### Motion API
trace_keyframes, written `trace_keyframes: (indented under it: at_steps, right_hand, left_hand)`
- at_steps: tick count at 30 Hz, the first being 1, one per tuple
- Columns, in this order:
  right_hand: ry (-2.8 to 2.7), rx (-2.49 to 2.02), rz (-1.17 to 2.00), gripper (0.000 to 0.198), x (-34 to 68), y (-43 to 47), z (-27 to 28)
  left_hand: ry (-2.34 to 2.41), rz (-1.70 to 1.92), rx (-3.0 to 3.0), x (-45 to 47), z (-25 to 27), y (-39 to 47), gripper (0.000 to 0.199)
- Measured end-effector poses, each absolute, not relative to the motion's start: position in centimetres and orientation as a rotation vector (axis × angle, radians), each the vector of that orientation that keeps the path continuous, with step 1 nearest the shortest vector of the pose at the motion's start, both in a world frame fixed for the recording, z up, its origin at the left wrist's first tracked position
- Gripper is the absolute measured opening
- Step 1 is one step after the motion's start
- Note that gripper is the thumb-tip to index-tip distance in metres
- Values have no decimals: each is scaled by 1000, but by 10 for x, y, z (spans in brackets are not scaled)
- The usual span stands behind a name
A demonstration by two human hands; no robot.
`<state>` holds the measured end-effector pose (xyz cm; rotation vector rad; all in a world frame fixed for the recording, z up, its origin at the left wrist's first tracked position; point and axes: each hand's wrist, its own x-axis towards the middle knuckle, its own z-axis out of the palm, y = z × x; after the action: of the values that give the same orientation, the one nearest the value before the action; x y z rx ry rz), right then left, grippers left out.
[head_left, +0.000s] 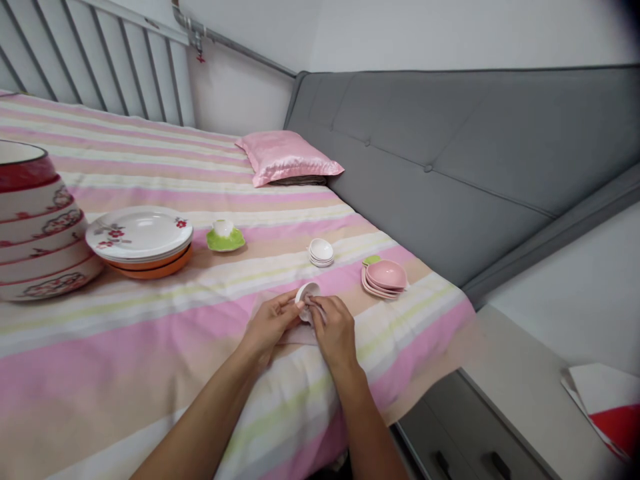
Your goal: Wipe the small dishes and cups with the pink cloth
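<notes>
My left hand (270,325) grips a small white bowl (309,291) by its rim, tilted so the inside faces my right. Fingers of my right hand (337,328) press a pale pink cloth (297,335) into the bowl, and the cloth hangs down below both hands. Just beyond them stands a short stack of small white bowls (321,251). To the right of my hands is a stack of pink bowls (387,276), with a bit of green (371,260) showing behind it.
On the striped bed (165,347), left, are a green leaf-shaped dish (226,240) holding something white, stacked flowered plates (140,233) on orange dishes (150,268), and a tall stack of red-and-white bowls (45,227). A pink pillow (290,157) lies near the grey headboard (450,133). A nightstand (530,373) stands right.
</notes>
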<state>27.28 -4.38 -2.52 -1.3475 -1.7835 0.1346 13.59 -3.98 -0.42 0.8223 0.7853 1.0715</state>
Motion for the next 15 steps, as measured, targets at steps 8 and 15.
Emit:
trace_keyframes:
  at_steps: [8, 15]
  right_hand:
    - [-1576, -1325, 20, 20, 269, -42, -29]
    - [-1564, -1247, 1, 19, 268, -44, -27]
  left_hand:
    - [764, 1021, 809, 138, 1, -43, 48]
    - [726, 947, 813, 137, 4, -45, 42]
